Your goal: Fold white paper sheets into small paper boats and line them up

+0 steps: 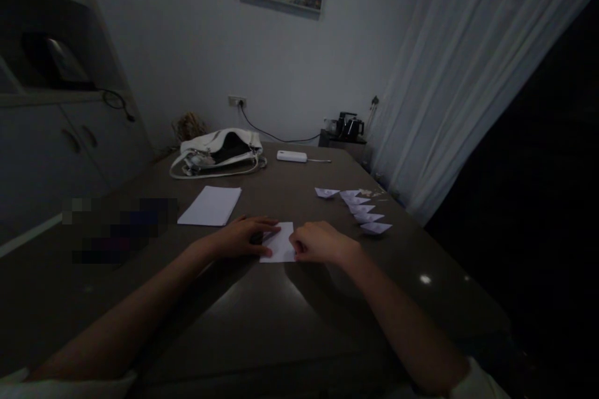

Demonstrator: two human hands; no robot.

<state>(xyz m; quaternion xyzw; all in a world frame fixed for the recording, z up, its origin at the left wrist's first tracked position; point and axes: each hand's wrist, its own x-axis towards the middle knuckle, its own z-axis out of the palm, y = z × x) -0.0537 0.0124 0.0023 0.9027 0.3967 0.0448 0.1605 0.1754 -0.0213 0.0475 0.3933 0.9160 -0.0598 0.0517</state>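
A small white sheet of paper (281, 243), folded, lies on the dark table (262, 324) in front of me. My left hand (246, 237) rests flat on its left edge, fingers stretched out and pressing it down. My right hand (318, 243) sits at the paper's right edge with the fingers curled in, pinching or pressing the fold. A stack of white paper (210, 206) lies to the left, beyond my left hand.
Several folded white paper boats (362, 209) stand in a row at the right, near the table edge. A white handbag (219, 151) and a white power bank (291, 156) with a cable lie at the far side. A white curtain (468, 75) hangs to the right.
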